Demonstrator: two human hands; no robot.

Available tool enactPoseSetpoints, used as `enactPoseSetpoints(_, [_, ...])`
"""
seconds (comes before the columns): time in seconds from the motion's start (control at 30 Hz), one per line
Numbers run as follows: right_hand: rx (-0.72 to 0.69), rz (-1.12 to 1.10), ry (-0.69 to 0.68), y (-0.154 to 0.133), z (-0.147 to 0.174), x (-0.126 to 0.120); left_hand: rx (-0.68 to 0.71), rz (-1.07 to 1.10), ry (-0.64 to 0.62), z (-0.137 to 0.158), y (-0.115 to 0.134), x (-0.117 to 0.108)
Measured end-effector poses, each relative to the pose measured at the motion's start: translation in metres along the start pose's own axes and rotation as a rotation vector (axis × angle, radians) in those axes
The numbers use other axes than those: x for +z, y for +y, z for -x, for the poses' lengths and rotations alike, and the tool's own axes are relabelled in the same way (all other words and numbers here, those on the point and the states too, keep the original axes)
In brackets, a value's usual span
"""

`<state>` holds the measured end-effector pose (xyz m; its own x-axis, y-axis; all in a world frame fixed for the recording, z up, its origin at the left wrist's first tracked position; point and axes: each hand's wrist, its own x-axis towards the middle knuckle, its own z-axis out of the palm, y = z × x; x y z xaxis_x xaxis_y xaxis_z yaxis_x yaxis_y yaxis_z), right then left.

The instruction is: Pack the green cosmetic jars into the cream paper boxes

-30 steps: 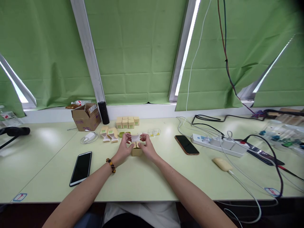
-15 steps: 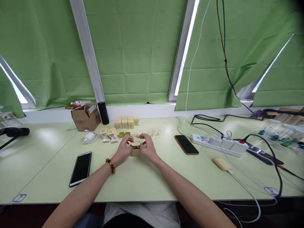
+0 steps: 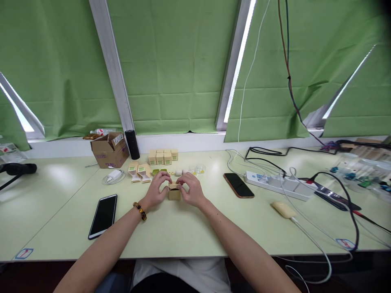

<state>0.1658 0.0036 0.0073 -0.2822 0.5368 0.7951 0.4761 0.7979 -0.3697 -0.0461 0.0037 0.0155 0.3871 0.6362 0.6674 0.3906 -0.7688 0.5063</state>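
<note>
A small brown cardboard box (image 3: 174,195) stands on the table between my hands, its lid flap raised at the top. My left hand (image 3: 157,190), with a bead bracelet at the wrist, grips the box's left side with curled fingers. On the other side my right hand (image 3: 191,189) pinches the flap and the right edge. Just behind lie green plastic pieces (image 3: 155,171), a small white cylinder (image 3: 179,173) and clear round containers (image 3: 200,169). Two unfolded box sleeves (image 3: 144,172) rest to the left, and several closed small boxes (image 3: 160,158) are grouped farther back.
A white-edged phone (image 3: 103,215) lies left of my forearm, another phone (image 3: 238,185) to the right. An open carton (image 3: 110,151) and a black cylinder (image 3: 132,145) stand at the back left. A power strip (image 3: 281,185) with tangled cables and a cream device (image 3: 283,209) fill the right.
The box's lid flap has tilted, and a dark opening now shows beneath it. My right fingers have moved in closer over the flap; my left hand has shifted slightly.
</note>
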Motion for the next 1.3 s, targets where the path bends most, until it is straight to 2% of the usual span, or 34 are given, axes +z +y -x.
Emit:
enactPoseSetpoints(0.1, [0.028,0.039,-0.043,0.0,0.0,-0.001,0.083,-0.146,-0.052,0.001,0.002,-0.007])
enactPoseSetpoints(0.27, [0.081,0.063,-0.163,-0.001,0.001,-0.003,0.084,-0.218,-0.08,0.002,0.0,-0.008])
enactPoseSetpoints(0.77, [0.016,0.019,-0.174,-0.005,0.0,-0.003,0.133,-0.236,-0.09,0.001,0.003,-0.009])
enactPoseSetpoints(0.97, [0.067,-0.039,-0.286,-0.003,-0.002,-0.008,0.107,-0.207,-0.142,0.003,0.001,-0.007])
enactPoseSetpoints(1.07, [0.106,-0.04,-0.327,-0.004,-0.004,-0.014,0.089,-0.167,-0.101,0.003,-0.001,-0.006])
enactPoseSetpoints(1.17, [0.156,0.024,-0.362,-0.003,-0.005,-0.019,0.02,-0.116,-0.048,0.002,-0.007,-0.004])
enactPoseSetpoints(1.3, [0.259,0.123,-0.415,0.004,-0.003,-0.015,-0.111,-0.111,-0.08,0.003,-0.02,0.001])
